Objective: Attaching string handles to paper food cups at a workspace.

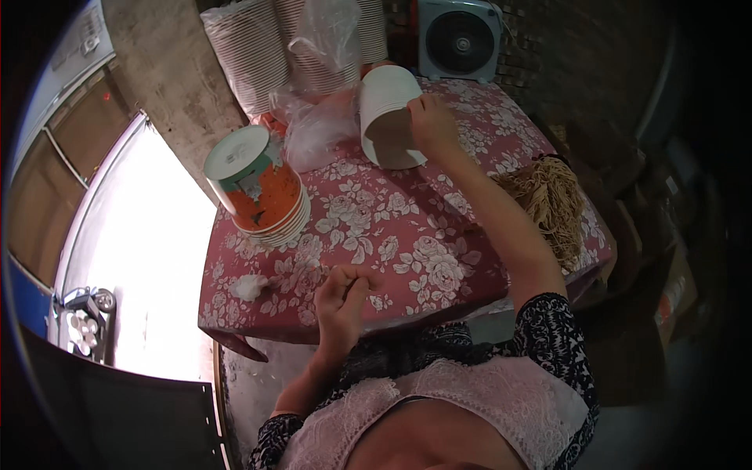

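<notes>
My right hand [433, 125] is closed on the rim of a white bucket [389, 95] on the far part of the table. The bucket is tipped, its open mouth facing toward me. Over the table's front edge, my left hand [342, 304] has its fingers curled in; whether anything is in them cannot be seen. To the left stands an upside-down orange and green printed bucket [266, 192], with several white rims nested at its lower end. A small crumpled white piece [249, 287] lies left of my left hand.
A pink flowered cloth [352, 204] covers the table. Behind are tall stacks of white rims [244, 59], clear plastic bags [317, 133] and a grey box fan [460, 43]. A bundle of tan strings [552, 207] lies at the right edge. Cardboard boxes [674, 294] stand beyond it.
</notes>
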### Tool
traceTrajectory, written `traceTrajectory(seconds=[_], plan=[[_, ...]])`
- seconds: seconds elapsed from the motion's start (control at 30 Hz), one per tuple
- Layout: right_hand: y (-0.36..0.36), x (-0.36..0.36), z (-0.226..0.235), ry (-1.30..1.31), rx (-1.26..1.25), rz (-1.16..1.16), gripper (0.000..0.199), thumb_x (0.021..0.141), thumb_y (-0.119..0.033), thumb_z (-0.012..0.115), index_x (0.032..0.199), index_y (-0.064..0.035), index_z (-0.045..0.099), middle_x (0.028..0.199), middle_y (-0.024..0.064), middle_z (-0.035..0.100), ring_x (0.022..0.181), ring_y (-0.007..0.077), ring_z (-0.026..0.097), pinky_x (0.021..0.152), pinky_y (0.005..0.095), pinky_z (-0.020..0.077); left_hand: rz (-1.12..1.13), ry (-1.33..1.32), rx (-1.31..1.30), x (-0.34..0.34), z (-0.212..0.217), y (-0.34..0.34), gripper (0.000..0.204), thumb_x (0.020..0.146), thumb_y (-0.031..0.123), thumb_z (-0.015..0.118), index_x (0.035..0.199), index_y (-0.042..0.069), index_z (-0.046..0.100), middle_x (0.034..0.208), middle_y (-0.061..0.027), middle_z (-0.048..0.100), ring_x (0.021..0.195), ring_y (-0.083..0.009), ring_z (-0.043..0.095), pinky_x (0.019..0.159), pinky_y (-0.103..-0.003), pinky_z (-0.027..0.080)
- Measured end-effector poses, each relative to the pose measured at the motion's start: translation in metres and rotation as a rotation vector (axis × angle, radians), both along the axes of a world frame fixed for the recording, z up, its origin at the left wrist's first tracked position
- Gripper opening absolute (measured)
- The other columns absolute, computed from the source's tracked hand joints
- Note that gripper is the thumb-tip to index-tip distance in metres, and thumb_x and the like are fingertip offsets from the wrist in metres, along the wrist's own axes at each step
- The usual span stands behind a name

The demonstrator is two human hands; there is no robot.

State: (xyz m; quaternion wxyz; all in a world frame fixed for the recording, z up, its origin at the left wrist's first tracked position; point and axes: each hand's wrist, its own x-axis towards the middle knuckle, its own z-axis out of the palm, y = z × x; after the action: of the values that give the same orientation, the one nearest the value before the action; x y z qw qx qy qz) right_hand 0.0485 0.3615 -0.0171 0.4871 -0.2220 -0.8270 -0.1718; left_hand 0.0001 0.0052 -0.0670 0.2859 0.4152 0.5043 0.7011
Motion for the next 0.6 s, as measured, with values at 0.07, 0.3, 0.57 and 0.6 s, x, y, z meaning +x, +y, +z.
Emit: traceTrajectory(seconds=[0.07,0.3,0.57,0.6], plan=[[0.007,-0.001,0.001,-0.002,-0.006,-0.009,0.019,0.077,-0.003,0.059,0.096,-0.0059,0.057,0.097,0.0127,0.057,0.094,0.0335,0.057,0.076,0.0444,0.0494,-0.007,0.05,-0.025,0.001,0.0,0.0,0.012,0.094,-0.004,0.049,0.096,-0.002,0.061,0.09,-0.0053,0.066,0.084,-0.0096,0.06,0.079,-0.024,0.048],[0.01,-0.001,0.008,-0.077,0.092,0.008,0.018,0.075,-0.004,0.062,0.092,-0.0068,0.058,0.088,0.0096,0.059,0.084,0.0296,0.062,0.067,0.0414,0.0528,0.008,0.031,-0.073,0.001,0.002,0.001,0.013,0.094,-0.004,0.049,0.096,-0.002,0.062,0.088,-0.0053,0.067,0.083,-0.0109,0.061,0.077,-0.025,0.048],[-0.033,0.01,0.019,-0.2,-0.027,0.023,0.026,0.074,-0.005,0.065,0.099,-0.0073,0.057,0.09,0.0113,0.065,0.085,0.0313,0.066,0.065,0.0429,0.0548,-0.035,0.024,-0.095,0.004,0.003,0.008,0.013,0.094,-0.001,0.05,0.096,-0.001,0.063,0.087,-0.0047,0.067,0.084,-0.0114,0.062,0.078,-0.026,0.049],[-0.036,0.011,0.021,-0.229,-0.108,0.048,0.025,0.077,-0.006,0.063,0.101,-0.0075,0.056,0.09,0.0136,0.067,0.083,0.0336,0.067,0.066,0.045,0.0545,-0.052,0.02,-0.077,0.003,0.0,0.01,0.013,0.093,-0.002,0.05,0.097,-0.001,0.062,0.088,-0.0049,0.067,0.084,-0.0116,0.062,0.078,-0.026,0.049]])
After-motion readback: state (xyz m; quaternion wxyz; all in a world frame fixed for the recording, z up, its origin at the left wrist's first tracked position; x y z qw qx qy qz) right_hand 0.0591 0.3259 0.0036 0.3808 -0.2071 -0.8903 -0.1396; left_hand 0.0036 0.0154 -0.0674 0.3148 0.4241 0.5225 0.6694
